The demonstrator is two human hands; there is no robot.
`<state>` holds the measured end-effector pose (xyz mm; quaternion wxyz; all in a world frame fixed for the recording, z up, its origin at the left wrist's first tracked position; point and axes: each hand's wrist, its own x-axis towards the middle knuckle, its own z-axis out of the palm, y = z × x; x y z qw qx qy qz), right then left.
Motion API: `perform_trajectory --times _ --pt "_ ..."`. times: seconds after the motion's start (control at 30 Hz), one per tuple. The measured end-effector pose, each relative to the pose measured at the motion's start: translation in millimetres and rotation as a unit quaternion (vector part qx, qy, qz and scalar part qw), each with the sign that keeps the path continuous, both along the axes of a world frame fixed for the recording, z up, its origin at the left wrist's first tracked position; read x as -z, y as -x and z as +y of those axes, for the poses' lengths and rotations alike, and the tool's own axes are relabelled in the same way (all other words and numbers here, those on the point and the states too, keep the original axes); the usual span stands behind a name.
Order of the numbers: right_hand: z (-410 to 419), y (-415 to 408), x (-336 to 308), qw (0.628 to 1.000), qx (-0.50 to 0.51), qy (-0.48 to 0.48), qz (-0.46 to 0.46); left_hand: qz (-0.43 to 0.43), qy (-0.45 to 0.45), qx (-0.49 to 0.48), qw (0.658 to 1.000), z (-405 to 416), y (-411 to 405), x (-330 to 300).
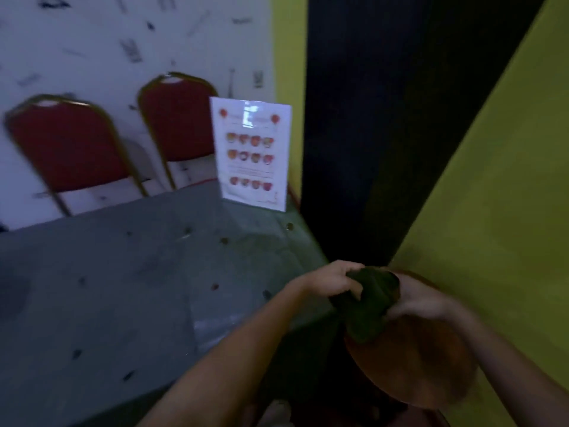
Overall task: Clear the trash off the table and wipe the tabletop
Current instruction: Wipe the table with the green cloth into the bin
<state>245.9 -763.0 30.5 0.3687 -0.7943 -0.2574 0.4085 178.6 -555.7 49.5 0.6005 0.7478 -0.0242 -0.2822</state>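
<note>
A dark green cloth (368,306) is bunched between both of my hands, just off the right edge of the grey tabletop (107,288). My left hand (331,280) grips its upper left part with curled fingers. My right hand (423,298) holds its right side. The cloth hangs over an orange-brown round object (412,362) below my hands; what that object is cannot be told. Small dark specks and crumbs (224,241) lie scattered on the tabletop.
A laminated menu card (252,154) stands upright at the table's far right corner. Two red chairs (69,149) with gold frames stand behind the far edge against a white patterned wall. A yellow-green wall (492,180) and a dark panel close off the right side.
</note>
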Motion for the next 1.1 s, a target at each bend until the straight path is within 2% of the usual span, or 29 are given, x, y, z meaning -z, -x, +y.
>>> perform_trajectory --times 0.07,0.13,0.23,0.33,0.4,0.43,0.53,0.57,0.63,0.7,0.8,0.9,0.97,1.03,1.1 --pt "40 11 -24 0.995 -0.033 -0.019 0.089 -0.038 -0.012 -0.016 0.999 38 19 -17" --pt "81 24 -41 0.987 -0.067 -0.041 0.139 -0.07 -0.003 -0.102 0.992 76 42 -35" --pt "147 53 -62 0.969 -0.088 -0.098 0.207 -0.093 0.052 -0.246 0.963 134 90 -60" --pt "211 94 -82 0.939 -0.081 -0.152 0.297 -0.124 0.095 -0.363 0.919 183 150 -73" --pt "256 132 -86 0.895 -0.077 -0.15 0.414 -0.152 0.097 -0.445 0.877 213 194 -80" --pt "281 157 -89 0.869 -0.106 -0.146 0.461 -0.162 0.087 -0.477 0.859 230 217 -81" --pt "347 225 -74 0.779 -0.261 -0.161 0.547 -0.162 0.012 -0.539 0.827 280 283 -80" --pt "367 240 -72 0.785 -0.265 -0.128 0.546 -0.155 -0.008 -0.559 0.815 294 302 -76" --pt "421 274 -63 0.843 -0.242 -0.037 0.479 -0.148 -0.036 -0.614 0.775 331 353 -60" --pt "464 304 -56 0.887 -0.228 0.004 0.402 -0.122 -0.061 -0.667 0.732 363 402 -35" --pt "529 347 -51 0.938 -0.214 0.034 0.271 -0.032 -0.123 -0.756 0.643 407 488 14" --pt "588 369 -35 0.971 -0.199 0.026 0.126 0.091 -0.213 -0.765 0.601 432 569 52" --pt "625 376 -24 0.975 -0.218 0.022 -0.037 0.133 -0.228 -0.761 0.593 445 608 67" --pt "651 379 -20 0.949 -0.236 0.038 -0.207 0.16 -0.25 -0.745 0.597 453 628 69" --pt "669 383 -18 0.918 -0.247 0.071 -0.303 0.179 -0.295 -0.716 0.606 461 635 68"
